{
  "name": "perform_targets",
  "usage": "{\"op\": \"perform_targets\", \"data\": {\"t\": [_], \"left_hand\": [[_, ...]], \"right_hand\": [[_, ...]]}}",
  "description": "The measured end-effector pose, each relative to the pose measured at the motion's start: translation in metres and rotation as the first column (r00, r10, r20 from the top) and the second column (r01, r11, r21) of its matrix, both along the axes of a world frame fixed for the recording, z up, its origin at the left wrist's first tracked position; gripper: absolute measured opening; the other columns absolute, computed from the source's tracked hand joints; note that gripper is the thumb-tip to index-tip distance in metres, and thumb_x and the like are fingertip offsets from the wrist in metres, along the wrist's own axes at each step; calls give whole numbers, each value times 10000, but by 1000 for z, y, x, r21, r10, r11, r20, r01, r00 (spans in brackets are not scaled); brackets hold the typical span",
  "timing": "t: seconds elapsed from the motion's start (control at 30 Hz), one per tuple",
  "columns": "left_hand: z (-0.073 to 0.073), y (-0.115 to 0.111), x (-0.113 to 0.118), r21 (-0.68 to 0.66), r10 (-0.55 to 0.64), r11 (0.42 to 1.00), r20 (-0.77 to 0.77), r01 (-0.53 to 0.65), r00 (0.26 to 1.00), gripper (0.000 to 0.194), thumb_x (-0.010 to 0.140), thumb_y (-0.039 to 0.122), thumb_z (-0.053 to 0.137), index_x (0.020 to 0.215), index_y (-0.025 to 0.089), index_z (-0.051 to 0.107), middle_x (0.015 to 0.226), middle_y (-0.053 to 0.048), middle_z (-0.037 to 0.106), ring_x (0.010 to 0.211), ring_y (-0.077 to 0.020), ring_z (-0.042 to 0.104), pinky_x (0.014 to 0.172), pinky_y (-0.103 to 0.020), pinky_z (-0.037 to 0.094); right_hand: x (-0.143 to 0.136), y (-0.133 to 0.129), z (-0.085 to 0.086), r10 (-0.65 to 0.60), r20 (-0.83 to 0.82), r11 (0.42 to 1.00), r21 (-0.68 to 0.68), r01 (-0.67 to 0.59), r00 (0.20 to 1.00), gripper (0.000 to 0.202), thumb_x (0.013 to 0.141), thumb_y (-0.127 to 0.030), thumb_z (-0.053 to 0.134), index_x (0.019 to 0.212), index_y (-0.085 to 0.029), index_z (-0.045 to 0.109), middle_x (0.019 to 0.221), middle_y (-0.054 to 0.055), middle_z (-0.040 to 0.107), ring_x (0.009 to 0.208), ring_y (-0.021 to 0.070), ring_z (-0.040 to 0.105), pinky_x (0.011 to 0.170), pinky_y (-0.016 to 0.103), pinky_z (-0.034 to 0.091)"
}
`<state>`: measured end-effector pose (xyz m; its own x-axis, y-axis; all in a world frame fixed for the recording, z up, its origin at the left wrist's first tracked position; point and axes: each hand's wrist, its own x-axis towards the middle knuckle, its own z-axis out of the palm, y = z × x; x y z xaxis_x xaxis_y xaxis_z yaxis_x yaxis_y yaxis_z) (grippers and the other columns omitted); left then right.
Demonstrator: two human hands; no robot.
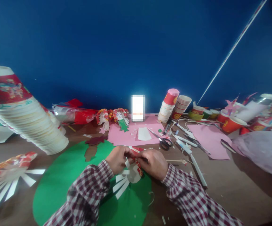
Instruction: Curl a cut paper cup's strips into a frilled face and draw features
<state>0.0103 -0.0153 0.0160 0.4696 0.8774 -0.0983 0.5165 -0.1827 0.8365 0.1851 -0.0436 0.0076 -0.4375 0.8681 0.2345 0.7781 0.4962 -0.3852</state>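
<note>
A paper cup [134,175] cut into fanned strips lies between my hands, its pale round base showing and white strips spreading toward me. My left hand [120,157] pinches a strip at its far side. Close beside it, my right hand [155,162] is closed with its fingertips on the red printed strips. The fingers partly hide where they grip. Below the hands is a large rounded sheet of green paper [63,188]. Black-handled scissors [166,143] rest just beyond my right hand, near a white paper piece [144,134] on pink paper [120,138].
A tall leaning stack of paper cups [39,122] stands at left, above another cut-open cup [11,172]. Finished paper-cup figures [121,118] sit at the back. A glue gun [184,146], a second pink sheet [207,138] and a plastic bag [263,150] are on the right.
</note>
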Motion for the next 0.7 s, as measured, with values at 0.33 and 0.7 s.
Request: {"op": "perform_targets", "data": {"t": [0.33,0.7], "left_hand": [[-12,3,-3,33,-106,994,87,104,990,273,669,164,532,908,89,640,704,-52,642,663,-168,574,555,-220,409],[-14,3,-3,-5,-51,999,57,51,997,181,659,231,568,714,79,650,652,-56,650,588,-152,557,506,-216,396]], "right_hand": [[-1,-1,1,2,-107,1000,-21,-5,994,207,781,-205,502,980,-229,551,852,-4,649,773,131,593,656,203,372],[-2,-1,0,1,-71,1000,-4,-1,997,113,823,-212,463,906,-202,539,777,8,629,727,137,577,625,215,357]]}}
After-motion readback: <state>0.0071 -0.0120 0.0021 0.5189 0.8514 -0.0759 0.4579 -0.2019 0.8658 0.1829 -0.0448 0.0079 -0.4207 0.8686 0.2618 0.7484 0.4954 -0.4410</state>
